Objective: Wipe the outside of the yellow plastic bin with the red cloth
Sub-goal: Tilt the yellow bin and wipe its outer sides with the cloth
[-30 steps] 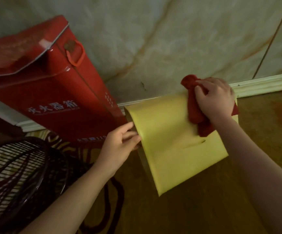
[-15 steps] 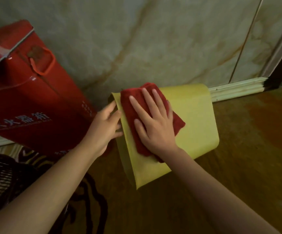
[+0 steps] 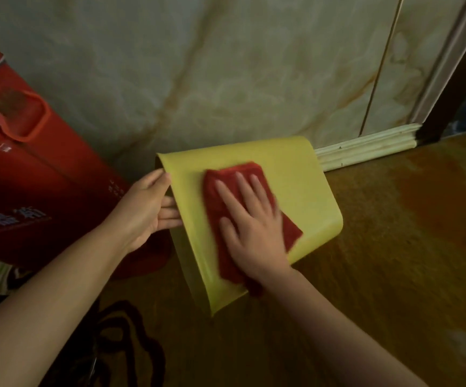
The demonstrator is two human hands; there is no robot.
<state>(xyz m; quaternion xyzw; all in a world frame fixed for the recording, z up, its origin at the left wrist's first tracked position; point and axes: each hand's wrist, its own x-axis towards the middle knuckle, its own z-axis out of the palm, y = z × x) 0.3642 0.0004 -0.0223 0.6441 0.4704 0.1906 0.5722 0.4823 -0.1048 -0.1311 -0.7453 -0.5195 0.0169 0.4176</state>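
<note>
From the head view, we see the yellow bin (image 3: pixel 296 174) tipped on its side on the floor, just right of the red box (image 3: pixel 30 174). Our left hand (image 3: pixel 145 210) grips its rim, fingers curled inside. Our right hand (image 3: pixel 254 230) presses flat, fingers spread, on the red cloth (image 3: pixel 220 202) atop the bin's upper side.

Left of the yellow bin (image 3: pixel 296 180): red box (image 3: pixel 30 177) close by, the left hand (image 3: pixel 145 210) filling the narrow gap between them. Behind: marbled wall (image 3: pixel 226 65) and pale skirting board (image 3: pixel 365 146), just beside the bin's far edge. Right and front: open brown floor (image 3: pixel 407 233); dark patterned mat (image 3: pixel 120 344) at lower left.
</note>
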